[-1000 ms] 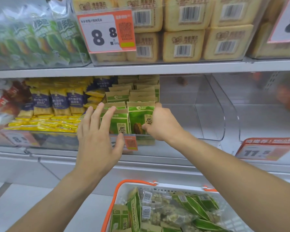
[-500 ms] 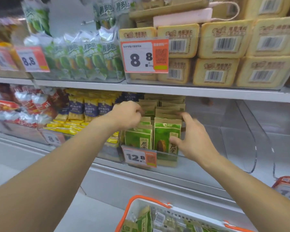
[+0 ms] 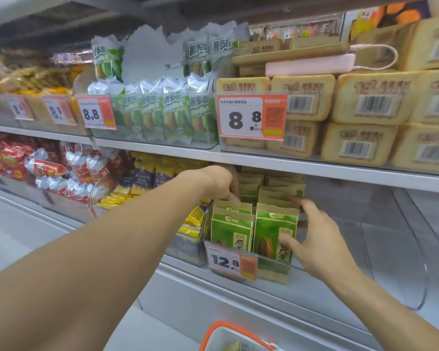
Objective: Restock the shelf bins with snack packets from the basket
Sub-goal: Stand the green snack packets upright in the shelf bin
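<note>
Left hand [image 3: 219, 183] curled on rear packets [image 3: 249, 192]; right hand [image 3: 314, 236] spread against front packet [image 3: 274, 234]. Bin [image 3: 390, 249] open rightward.

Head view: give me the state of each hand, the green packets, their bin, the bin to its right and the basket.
Left hand: curled over the rear packets, grip unclear.
Right hand: fingers spread, touching the front right packet.
Green packets: upright, in rows.
Packet bin: well filled.
Right bin: no stock visible.
Basket: below the shelf, mostly cut off.
</note>
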`<state>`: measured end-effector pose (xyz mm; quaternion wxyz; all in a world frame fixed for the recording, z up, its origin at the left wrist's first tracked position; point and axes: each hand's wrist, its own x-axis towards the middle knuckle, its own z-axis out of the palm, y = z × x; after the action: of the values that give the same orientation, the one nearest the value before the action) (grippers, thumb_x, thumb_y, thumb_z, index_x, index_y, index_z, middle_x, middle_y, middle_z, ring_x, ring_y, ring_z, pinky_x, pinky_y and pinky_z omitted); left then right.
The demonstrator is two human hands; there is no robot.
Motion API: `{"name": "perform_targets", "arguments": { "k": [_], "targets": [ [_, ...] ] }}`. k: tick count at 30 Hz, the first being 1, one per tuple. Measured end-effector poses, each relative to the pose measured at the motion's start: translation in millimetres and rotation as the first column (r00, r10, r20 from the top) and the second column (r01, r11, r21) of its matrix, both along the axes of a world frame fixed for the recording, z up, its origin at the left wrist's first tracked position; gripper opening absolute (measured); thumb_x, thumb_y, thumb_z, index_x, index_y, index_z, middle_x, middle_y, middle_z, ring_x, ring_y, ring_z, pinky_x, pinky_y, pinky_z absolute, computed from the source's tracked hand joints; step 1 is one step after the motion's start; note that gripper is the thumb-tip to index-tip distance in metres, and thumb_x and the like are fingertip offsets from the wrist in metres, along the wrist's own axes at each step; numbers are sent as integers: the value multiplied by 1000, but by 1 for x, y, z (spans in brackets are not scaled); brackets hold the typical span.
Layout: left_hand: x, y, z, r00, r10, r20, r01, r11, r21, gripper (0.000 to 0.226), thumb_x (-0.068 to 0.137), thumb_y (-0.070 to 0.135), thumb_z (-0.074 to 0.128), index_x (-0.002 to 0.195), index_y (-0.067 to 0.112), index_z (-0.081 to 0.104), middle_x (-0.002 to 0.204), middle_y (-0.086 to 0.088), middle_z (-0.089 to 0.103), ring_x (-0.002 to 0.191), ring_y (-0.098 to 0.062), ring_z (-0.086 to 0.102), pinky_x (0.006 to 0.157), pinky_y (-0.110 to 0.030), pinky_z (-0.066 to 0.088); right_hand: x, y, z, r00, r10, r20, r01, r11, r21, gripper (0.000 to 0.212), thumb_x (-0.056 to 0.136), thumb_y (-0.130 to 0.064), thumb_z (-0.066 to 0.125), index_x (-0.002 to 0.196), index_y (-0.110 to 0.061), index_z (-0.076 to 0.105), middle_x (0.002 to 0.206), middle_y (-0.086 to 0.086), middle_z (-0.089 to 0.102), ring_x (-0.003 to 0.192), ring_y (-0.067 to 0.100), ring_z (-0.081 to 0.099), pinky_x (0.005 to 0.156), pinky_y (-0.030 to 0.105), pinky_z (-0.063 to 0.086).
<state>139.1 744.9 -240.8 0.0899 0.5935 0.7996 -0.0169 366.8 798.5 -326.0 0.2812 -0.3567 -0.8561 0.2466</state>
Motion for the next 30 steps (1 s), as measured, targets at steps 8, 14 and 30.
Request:
{"name": "perform_targets", "arguments": {
  "k": [8, 14, 30],
  "targets": [
    [-3, -7, 0, 996, -83, 28, 82, 996, 42, 22, 94, 18, 66, 114, 14, 73, 108, 0, 73, 94, -11, 65, 75, -18, 46, -1, 3, -2, 1000, 10, -14, -10, 1000, -27, 77, 79, -24, 83, 142, -32, 40, 128, -1, 58, 119, 17, 50, 89, 23, 35],
    [-5, -10, -8, 997, -72, 8, 69, 972, 225, 17, 90, 19, 69, 103, 11, 77, 98, -5, 75, 92, -18, 68, 77, -24, 53, -2, 3, -4, 999, 21, -35, -22, 999, -30, 76, 78, -24, 84, 140, -34, 40, 131, 0, 58, 123, 18, 50, 91, 24, 35],
    [-8, -22, -7, 979, -142, 145, 92, 948, 305, 17, 78, 19, 83, 84, 14, 69, 78, 6, 67, 70, -1, 60, 60, -6, 44, -2, 2, -8, 999, 19, -45, -21, 999, -35, 75, 80, -23, 83, 140, -32, 39, 133, -2, 58, 126, 18, 49, 93, 24, 36]
  ]
}}
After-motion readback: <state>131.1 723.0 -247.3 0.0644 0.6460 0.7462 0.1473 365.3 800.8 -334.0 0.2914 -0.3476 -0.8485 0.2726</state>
